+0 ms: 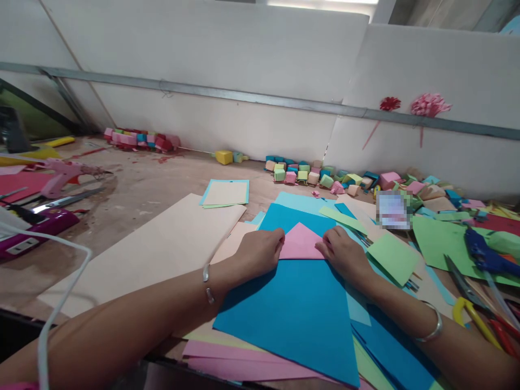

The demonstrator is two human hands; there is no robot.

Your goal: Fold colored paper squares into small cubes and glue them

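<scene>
Got a pink glue gun lying over at the left edge of the frame. Dead centre, see the left hand, curled up, pinching the left corner of a pink paper triangle, just right of centre on a blue sheet. Next, see the right hand, curled too, pinching the opposite corner. Looks mid-fold; probably calls for lining up edges, then pressing the crease. Scissors down lower right.

The folded paper is plain pink, the sheet beneath plain blue, and the large left sheet pale peach.
</scene>
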